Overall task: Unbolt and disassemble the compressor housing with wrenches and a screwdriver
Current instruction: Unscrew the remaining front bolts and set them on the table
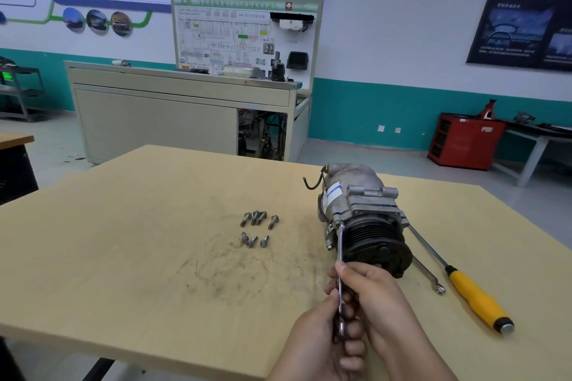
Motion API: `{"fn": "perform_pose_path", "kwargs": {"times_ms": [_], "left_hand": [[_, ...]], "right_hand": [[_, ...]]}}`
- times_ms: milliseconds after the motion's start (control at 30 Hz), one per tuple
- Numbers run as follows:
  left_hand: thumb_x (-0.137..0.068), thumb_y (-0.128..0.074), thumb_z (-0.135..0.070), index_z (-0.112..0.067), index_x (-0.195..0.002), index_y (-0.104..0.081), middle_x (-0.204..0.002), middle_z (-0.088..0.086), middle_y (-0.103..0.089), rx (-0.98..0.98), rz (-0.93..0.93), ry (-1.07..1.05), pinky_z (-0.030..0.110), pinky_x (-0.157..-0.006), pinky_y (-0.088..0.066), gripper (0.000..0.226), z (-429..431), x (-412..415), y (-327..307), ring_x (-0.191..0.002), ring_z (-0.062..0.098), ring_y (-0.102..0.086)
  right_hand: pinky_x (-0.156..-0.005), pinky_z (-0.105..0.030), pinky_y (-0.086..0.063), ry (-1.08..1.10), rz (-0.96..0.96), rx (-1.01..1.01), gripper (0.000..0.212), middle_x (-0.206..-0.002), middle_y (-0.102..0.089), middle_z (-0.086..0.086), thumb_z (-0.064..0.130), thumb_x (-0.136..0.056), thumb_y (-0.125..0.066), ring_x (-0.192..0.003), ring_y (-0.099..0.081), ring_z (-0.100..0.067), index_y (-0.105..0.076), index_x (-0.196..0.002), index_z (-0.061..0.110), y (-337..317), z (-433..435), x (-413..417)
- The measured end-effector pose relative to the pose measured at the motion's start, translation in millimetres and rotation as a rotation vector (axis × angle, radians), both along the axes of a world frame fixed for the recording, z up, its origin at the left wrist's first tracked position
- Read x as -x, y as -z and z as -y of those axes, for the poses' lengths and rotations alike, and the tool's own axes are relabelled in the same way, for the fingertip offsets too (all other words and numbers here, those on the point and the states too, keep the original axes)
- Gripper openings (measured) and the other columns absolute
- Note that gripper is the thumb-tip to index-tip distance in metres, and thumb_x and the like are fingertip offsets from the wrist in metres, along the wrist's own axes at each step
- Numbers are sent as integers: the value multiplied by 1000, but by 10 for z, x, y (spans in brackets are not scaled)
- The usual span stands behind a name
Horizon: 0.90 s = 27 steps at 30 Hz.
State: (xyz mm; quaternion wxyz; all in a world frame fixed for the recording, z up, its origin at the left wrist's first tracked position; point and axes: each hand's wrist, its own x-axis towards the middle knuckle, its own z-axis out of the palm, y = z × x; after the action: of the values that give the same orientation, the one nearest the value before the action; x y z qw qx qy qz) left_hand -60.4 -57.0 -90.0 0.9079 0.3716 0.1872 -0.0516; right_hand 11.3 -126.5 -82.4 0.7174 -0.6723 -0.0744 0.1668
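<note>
Pale wood-grain laminate covers the table point(123, 241), smooth but scuffed with dark smears around its middle. Toward its far-right edge lies the compressor point(356, 204), a rough cast-aluminium body on its side, with a ribbed black pulley point(377, 244) facing me and a short, bent wire at its far end.

My hands are close together and both clamped on a slim steel wrench point(339, 244). My left hand point(318, 340) is curled round its lower end. My right hand point(377, 297) is wrapped just above, with a fingertip up on the shaft. The wrench head sits on a lug on the housing's left side, beside the pulley.

Seven loose flanged bolts point(257, 227) lie in two short rows near the table's middle, well apart from the compressor. A second wrench point(428, 277) and a yellow-handled screwdriver point(476, 297) lie to the right of the pulley, angled toward the near-right edge. Bare tabletop stretches wide to the left of the bolts.
</note>
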Motion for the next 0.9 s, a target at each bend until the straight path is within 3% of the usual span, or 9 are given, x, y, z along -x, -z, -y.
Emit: {"fn": "perform_pose_path", "kwargs": {"times_ms": [133, 200, 267, 433, 567, 767, 900], "left_hand": [[-98, -47, -30, -7, -79, -47, -44, 0, -50, -422, -12, -85, 15, -35, -26, 30, 46, -29, 90, -32, 12, -38], [-96, -50, -28, -9, -78, -47, -47, -5, -59, -677, 7, -103, 18, -35, -31, 26, 62, -28, 121, -32, 8, -42], [-96, -52, -26, -10, -75, -47, -52, -3, -64, -766, 25, -117, 17, -38, -34, 26, 78, -36, 111, -33, 8, -47], [-96, -52, -24, -8, -72, -51, -47, -1, -61, -764, 71, -73, 18, -35, -35, 28, 125, -88, 73, -33, 9, -51], [-97, -50, -17, -4, -76, -54, -50, 4, -61, -586, 86, -25, 20, -38, -43, 25, 163, -118, 48, -38, 14, -57], [-99, -45, -13, -3, -79, -58, -54, 9, -64, -369, 91, 17, 18, -40, -43, 26, 200, -116, 13, -40, 16, -59], [-98, -45, -15, -3, -75, -58, -54, 14, -62, -177, 88, 13, 16, -38, -41, 29, 219, -87, -52, -38, 18, -56]], "right_hand": [[-48, -26, -38, 1, -31, -17, 21, -54, -60, -8, 11, -89, -59, -46, -46, -13, -63, -73, -1, 21, 10, -29], [-50, -28, -39, 7, -34, -2, 22, -54, -61, -7, 12, -88, -61, -47, -47, -15, -64, -69, 1, 29, 26, -44], [-50, -28, -39, 15, -18, 22, 24, -54, -61, -8, 12, -87, -63, -49, -47, -16, -64, -64, 3, 31, 41, -56], [-45, -25, -43, 64, 67, 80, 26, -51, -62, -9, 10, -84, -68, -42, -49, -13, -61, -59, 5, 6, 90, -88], [-41, -23, -41, 74, 103, 126, 24, -53, -64, -10, 10, -82, -69, -41, -54, -14, -62, -59, 6, -34, 146, -114], [-42, -21, -34, -202, -196, 49, 29, -63, -66, -5, 16, -91, -53, -39, -45, -9, -76, -76, 5, -112, 298, -232], [-30, -15, -32, -252, -292, -132, 21, -59, -60, -4, 17, -74, -61, -33, -34, -6, -74, -75, 0, -104, 328, -251]]}}
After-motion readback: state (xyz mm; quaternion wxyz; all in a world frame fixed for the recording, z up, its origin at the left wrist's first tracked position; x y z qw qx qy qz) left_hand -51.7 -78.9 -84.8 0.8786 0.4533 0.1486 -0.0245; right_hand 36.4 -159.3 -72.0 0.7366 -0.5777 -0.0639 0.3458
